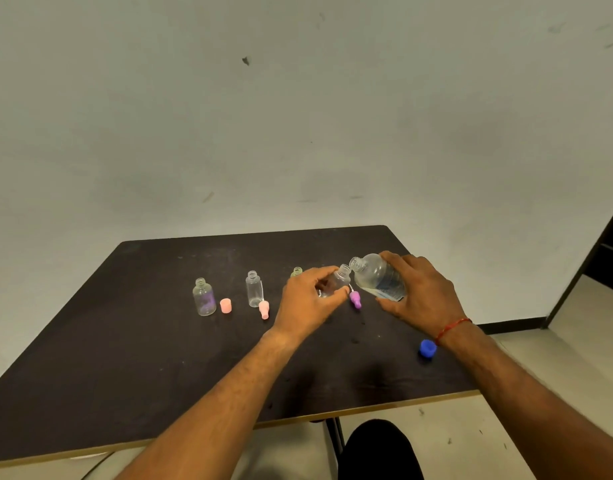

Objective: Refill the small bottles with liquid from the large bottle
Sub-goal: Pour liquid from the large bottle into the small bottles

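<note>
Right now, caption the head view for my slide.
Refill step: right hand tips large bottle toward small bottle held in left hand.

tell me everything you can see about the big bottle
The large bottle looks like clear plastic, with a threaded neck, no cap on, and a blue-printed label low on its body. Clear liquid shows inside. The right hand grips its body and holds it tilted, mouth towards the left, right beside the mouth of the small bottle that the left hand holds. Its base is hidden by the hand, and no stream of liquid can be made out.
</note>
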A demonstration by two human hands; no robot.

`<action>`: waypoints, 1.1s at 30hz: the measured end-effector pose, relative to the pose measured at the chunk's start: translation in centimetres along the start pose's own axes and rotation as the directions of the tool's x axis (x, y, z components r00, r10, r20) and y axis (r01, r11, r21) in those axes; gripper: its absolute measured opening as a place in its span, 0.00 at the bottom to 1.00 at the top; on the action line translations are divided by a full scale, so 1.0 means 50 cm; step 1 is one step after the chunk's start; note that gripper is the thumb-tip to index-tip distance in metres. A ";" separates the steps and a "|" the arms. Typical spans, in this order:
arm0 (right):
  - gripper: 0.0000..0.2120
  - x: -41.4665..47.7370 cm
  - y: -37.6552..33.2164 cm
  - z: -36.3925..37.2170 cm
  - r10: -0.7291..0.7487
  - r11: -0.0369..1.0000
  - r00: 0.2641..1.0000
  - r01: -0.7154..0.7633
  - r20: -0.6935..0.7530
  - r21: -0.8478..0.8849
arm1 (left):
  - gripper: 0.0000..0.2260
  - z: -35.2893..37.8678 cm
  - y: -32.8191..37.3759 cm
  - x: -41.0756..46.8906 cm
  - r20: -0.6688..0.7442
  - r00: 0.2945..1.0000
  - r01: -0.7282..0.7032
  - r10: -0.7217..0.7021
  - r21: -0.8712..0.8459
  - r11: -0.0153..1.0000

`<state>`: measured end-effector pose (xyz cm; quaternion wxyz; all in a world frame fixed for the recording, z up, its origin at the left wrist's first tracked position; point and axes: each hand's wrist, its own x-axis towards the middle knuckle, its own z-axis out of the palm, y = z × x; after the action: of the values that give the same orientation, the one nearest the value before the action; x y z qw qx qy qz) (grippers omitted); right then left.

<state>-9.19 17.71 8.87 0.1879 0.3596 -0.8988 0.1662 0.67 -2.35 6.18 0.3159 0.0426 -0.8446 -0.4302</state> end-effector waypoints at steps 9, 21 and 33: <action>0.37 -0.002 -0.006 -0.016 -0.032 0.999 0.999 0.032 0.008 -0.043 | 0.13 -0.010 0.006 -0.006 0.018 1.000 0.014 -0.014 0.009 1.000; 0.39 0.010 0.004 -0.044 -0.103 0.974 0.995 0.105 0.018 -0.200 | 0.11 -0.006 0.011 -0.008 0.041 0.999 0.022 -0.022 -0.006 1.000; 0.40 0.022 0.005 -0.069 -0.150 0.951 0.988 0.150 0.021 -0.270 | 0.17 -0.007 0.018 -0.011 0.038 0.999 0.010 -0.010 -0.001 1.000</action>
<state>-9.36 18.73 12.33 0.2472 0.3980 -0.8830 0.0271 1.49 -1.82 6.70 0.2979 0.0387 -0.8498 -0.4332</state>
